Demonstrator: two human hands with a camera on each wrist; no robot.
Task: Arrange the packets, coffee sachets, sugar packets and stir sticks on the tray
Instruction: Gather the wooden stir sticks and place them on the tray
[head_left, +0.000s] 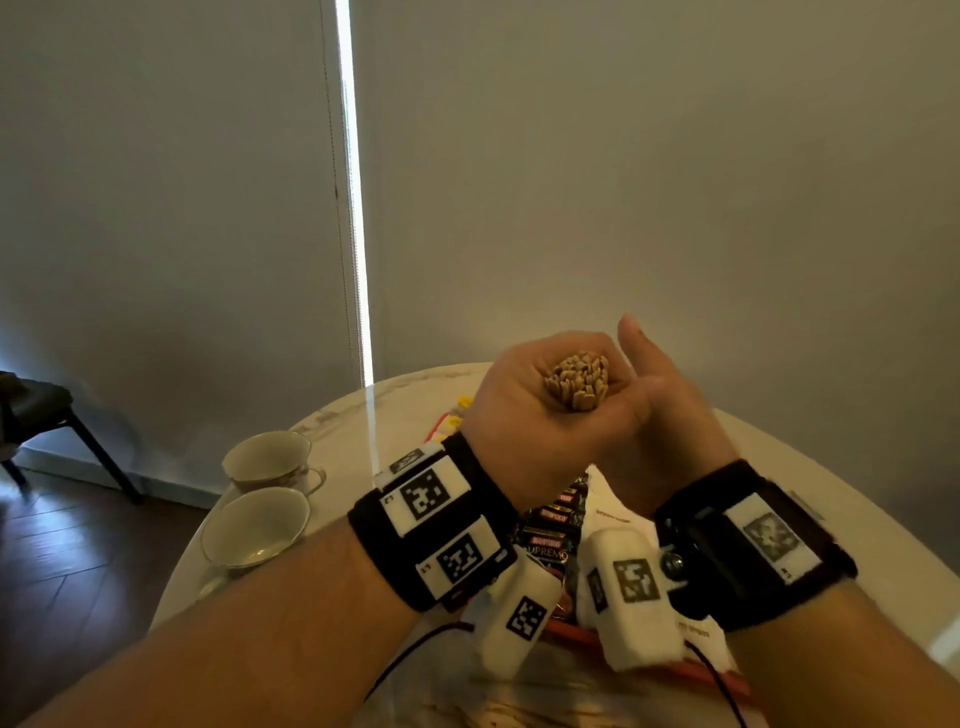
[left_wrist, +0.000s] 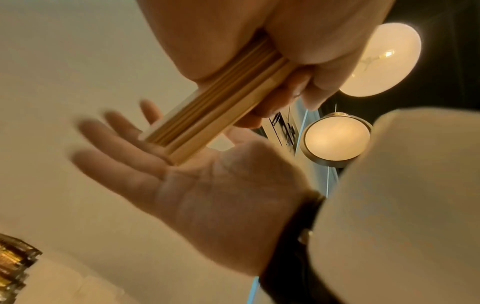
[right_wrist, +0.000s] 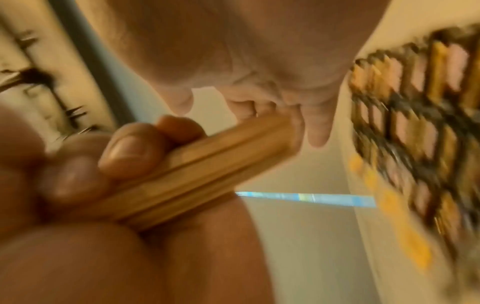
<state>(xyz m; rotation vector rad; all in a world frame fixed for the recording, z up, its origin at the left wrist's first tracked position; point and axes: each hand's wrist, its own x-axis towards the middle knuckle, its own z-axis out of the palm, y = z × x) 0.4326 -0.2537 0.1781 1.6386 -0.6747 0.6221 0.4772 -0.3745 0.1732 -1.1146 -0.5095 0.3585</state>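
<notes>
Stir sticks bundled in left hand, fist wrapped round them, raised above the tabletop. Right hand flat, fingers spread, palm against the bundle's lower ends. Coffee sachets lie on the tray beneath both wrists. Two cups left.

— Any readable text?
— "KOPIKO" and "UPREMO", a cut-off word, on the dark coffee sachets just beside the left wristband.
— Elsewhere?
— The white packet beside those sachets has print too small to read.
</notes>
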